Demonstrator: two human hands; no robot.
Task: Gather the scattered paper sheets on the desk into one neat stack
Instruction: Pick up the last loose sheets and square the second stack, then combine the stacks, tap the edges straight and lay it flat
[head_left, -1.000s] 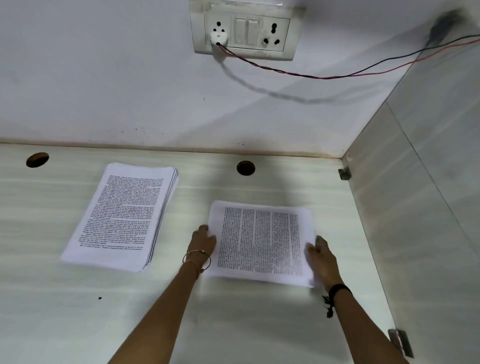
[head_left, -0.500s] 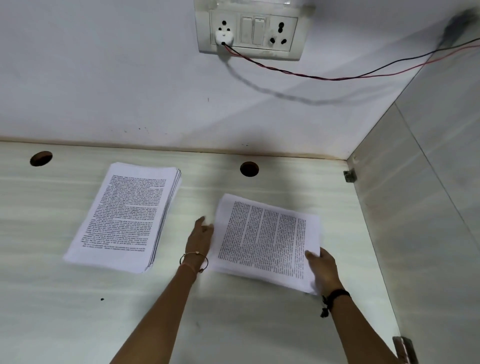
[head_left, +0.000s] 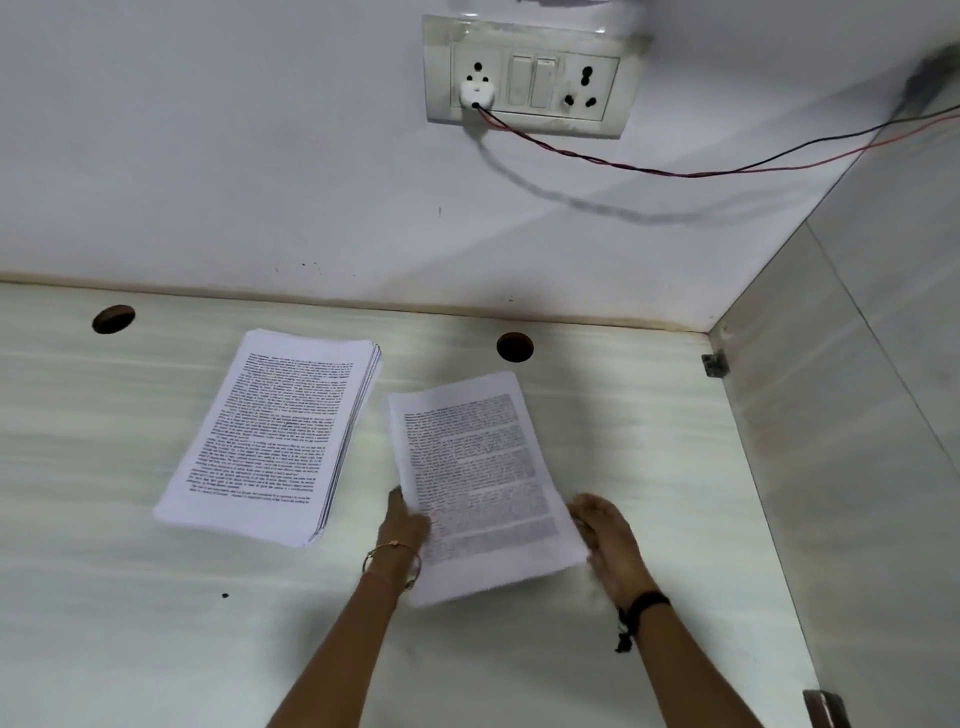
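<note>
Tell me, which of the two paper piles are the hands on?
The thinner pile on the right: the left hand and right hand touch its sides. The thicker stack lies untouched, left of it.

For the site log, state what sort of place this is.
Likely an office or study cubicle: a pale desk with a cable hole, a wall socket panel above it, and a side partition.
</note>
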